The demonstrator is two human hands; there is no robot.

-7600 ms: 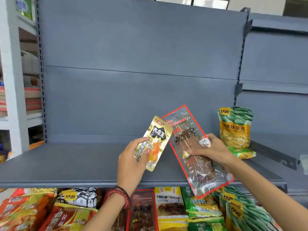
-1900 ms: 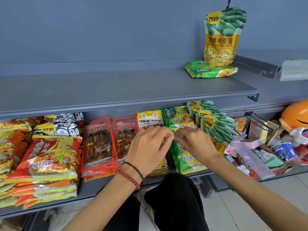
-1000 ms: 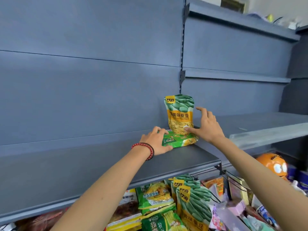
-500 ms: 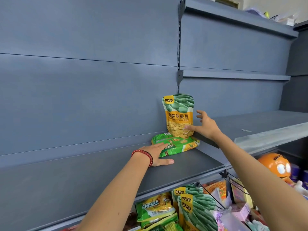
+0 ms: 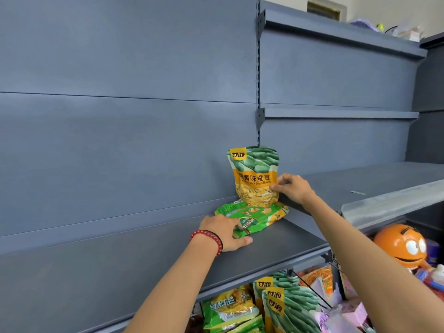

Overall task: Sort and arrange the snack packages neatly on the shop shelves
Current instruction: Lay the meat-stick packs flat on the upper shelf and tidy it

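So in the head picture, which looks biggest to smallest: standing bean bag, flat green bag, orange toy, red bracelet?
1. standing bean bag
2. flat green bag and orange toy: look about alike, both partly hidden
3. red bracelet

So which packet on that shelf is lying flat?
The green packet under the left hand; the yellow broad-bean pouch stands upright behind it.

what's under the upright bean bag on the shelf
A flat green packet lies at the foot of the upright bean bag. Whether the bag stands on the packet's rear edge or on the shelf behind it is hidden.
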